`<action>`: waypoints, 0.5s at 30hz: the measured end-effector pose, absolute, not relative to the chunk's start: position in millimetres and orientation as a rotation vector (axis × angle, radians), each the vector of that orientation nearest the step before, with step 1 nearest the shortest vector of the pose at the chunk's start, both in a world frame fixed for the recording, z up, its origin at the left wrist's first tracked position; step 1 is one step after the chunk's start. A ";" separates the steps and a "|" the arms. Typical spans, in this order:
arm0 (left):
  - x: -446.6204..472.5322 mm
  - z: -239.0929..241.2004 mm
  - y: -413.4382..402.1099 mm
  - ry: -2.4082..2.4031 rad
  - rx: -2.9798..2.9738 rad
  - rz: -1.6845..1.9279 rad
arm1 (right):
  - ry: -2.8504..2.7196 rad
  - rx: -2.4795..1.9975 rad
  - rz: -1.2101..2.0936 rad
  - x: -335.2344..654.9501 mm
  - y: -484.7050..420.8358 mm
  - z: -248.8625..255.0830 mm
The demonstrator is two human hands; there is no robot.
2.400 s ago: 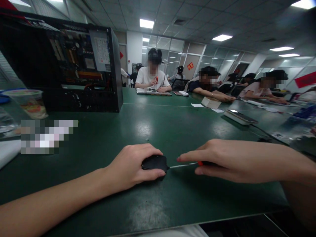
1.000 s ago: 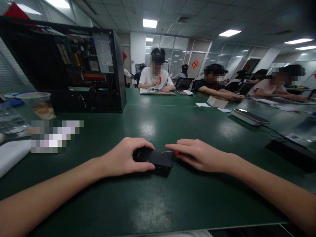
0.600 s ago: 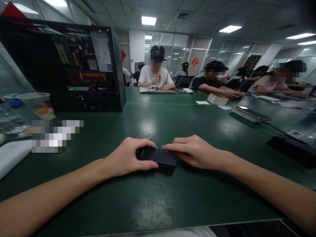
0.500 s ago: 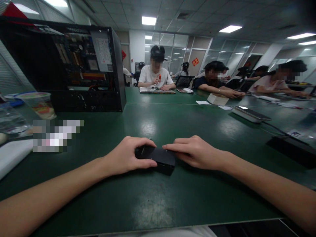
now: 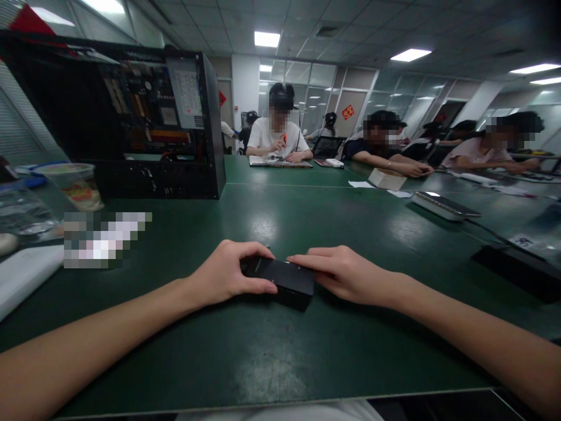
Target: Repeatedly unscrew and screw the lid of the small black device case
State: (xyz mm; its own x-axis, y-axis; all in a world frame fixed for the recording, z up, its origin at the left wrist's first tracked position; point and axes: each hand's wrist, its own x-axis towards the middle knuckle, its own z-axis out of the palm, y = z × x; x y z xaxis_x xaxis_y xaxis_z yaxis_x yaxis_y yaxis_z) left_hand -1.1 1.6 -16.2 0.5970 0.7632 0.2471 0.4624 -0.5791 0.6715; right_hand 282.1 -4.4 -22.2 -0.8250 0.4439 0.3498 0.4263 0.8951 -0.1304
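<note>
A small, flat black box point(image 5: 287, 278) rests on the green tabletop between my hands. My left hand point(image 5: 232, 269) clasps its left part, thumb along the near side and fingers over the far side. From the right, my right hand point(image 5: 342, 269) has its index finger stretched across the far right edge of the top, and its other fingers are against the right end. The thumb and lower fingers of that hand are partly hidden. Light grey marking shows on the box's left portion; its underside is out of sight.
An open computer case point(image 5: 166, 128) stands at the back left, near a plastic cup point(image 5: 79, 187) and a white object point(image 5: 26, 275). Right of me are a small carton point(image 5: 386, 179), a white-edged device point(image 5: 445, 206) and a black block point(image 5: 517, 269). Several people sit across the green table point(image 5: 272, 356).
My view has shifted slightly. The box's top now shows a little more plainly between my hands, while both hands keep nearly the same places on it.
</note>
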 end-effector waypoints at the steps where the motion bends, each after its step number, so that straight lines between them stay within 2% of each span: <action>1: -1.2 -16.0 1.7 0.965 2.264 0.716 | -2.674 -0.624 0.131 281.4 -3.1 -23.8; 5: -0.5 -15.6 1.3 0.958 2.275 0.722 | -2.654 -0.595 0.243 280.3 1.2 -27.2; 15: 2.9 -13.0 -7.3 0.975 2.373 0.756 | -2.777 -0.653 0.136 307.1 14.2 -16.3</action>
